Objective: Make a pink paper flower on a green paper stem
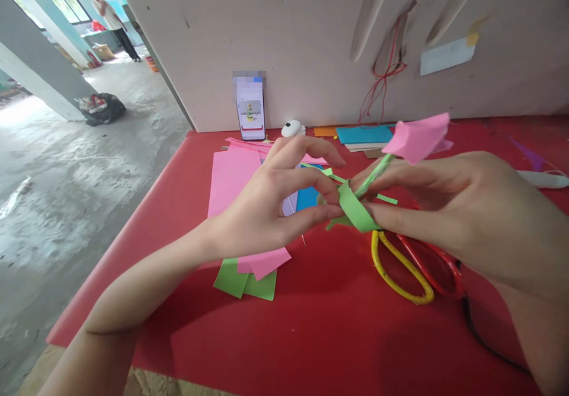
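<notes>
Both my hands hold a paper flower above the red table (311, 325). The flower has a pink paper bloom (418, 138) on a thin green stem (376, 175). A green paper strip (355, 211) curls round the stem's lower end. My left hand (271, 200) pinches that strip with thumb and fingers, the other fingers raised. My right hand (462, 212) is closed round the stem and strip from the right. Just beneath my hands lie scissors with a yellow handle (400, 271) and a red handle (433, 268).
Pink sheets (229, 173), green pieces (246, 283), blue paper (362, 133) and thin green offcuts lie on the table. A phone (250, 110) leans on the white board behind, beside a small white gadget (292, 128). A person (109, 19) stands far left on the concrete floor.
</notes>
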Tool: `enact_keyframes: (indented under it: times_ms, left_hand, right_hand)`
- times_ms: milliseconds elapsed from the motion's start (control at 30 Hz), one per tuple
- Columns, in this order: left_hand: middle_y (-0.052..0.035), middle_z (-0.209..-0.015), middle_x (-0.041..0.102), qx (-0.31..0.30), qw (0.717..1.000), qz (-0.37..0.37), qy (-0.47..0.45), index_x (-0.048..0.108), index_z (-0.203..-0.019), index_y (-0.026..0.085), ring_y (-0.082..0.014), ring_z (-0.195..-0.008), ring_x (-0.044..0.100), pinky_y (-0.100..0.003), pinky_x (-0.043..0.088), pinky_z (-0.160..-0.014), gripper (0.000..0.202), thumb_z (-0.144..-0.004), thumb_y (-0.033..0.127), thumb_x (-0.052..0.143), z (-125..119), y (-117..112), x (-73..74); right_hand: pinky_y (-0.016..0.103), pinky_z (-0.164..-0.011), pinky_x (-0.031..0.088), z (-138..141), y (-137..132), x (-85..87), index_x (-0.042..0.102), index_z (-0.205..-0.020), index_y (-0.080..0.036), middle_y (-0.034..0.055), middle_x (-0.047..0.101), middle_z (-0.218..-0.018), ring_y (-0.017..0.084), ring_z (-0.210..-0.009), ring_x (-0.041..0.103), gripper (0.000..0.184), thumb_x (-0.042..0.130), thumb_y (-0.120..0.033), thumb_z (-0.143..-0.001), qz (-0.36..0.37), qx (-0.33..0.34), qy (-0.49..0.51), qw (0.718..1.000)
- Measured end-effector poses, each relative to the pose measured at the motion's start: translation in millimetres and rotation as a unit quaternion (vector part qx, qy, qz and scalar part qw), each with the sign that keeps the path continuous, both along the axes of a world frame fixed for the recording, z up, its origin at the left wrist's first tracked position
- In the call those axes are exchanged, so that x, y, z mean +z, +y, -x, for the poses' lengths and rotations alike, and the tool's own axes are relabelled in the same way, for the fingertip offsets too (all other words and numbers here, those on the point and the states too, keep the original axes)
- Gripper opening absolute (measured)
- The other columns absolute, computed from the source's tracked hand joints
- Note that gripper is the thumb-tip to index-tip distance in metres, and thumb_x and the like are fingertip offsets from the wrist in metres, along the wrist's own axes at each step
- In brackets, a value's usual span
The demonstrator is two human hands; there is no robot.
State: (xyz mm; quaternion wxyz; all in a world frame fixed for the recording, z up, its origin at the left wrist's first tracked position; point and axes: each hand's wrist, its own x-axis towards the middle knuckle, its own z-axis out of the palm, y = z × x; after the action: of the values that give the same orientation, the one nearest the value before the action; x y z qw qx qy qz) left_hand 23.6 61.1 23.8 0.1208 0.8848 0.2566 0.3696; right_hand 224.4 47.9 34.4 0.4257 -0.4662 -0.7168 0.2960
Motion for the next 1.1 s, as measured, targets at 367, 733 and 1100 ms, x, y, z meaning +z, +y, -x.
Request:
enact_keyframes:
  times_ms: [367, 733, 1100]
  left_hand:
    - [-0.0062, -0.115, 0.064, 0.072, 0.992, -0.089, 0.052, 0.061, -0.073, 0.022, -0.0250, -0.113, 0.055, -0.048, 0.045, -0.097, 0.009, -0.081, 0.019, 0.062, 0, -3, -2.3]
    - [-0.0064, -0.111, 0.066, 0.112, 0.986, -0.125, 0.007, 0.063, -0.072, 0.021, -0.0230, -0.107, 0.057, -0.045, 0.049, -0.092, 0.010, -0.081, 0.015, 0.062, -7, 1, -16.5]
    - [-0.0015, -0.105, 0.066, 0.161, 0.970, -0.180, 0.021, 0.062, -0.075, 0.024, -0.0220, -0.107, 0.056, -0.054, 0.037, -0.108, 0.009, -0.080, 0.016, 0.062, -9, 2, -25.3]
  right_hand:
    - [0.029, -0.048, 0.037, 9, -5, -4.8, 0.073, -0.063, -0.033, -0.0047, 0.063, -0.060, 0.016, -0.062, 0.058, 0.018, 0.063, -0.041, -0.076, -0.049, -0.027, -0.077, 0.995]
    - [0.026, -0.042, 0.031, 16, -2, -12.0, 0.071, -0.067, -0.027, -0.0042, 0.065, -0.065, 0.008, -0.041, 0.039, 0.011, 0.065, -0.035, -0.071, -0.037, -0.076, -0.052, 0.995]
    - [0.029, -0.049, 0.037, 20, 7, -18.5, 0.071, -0.063, -0.028, -0.0022, 0.069, -0.071, 0.013, -0.052, 0.050, 0.010, 0.066, -0.036, -0.068, 0.014, -0.106, -0.030, 0.994]
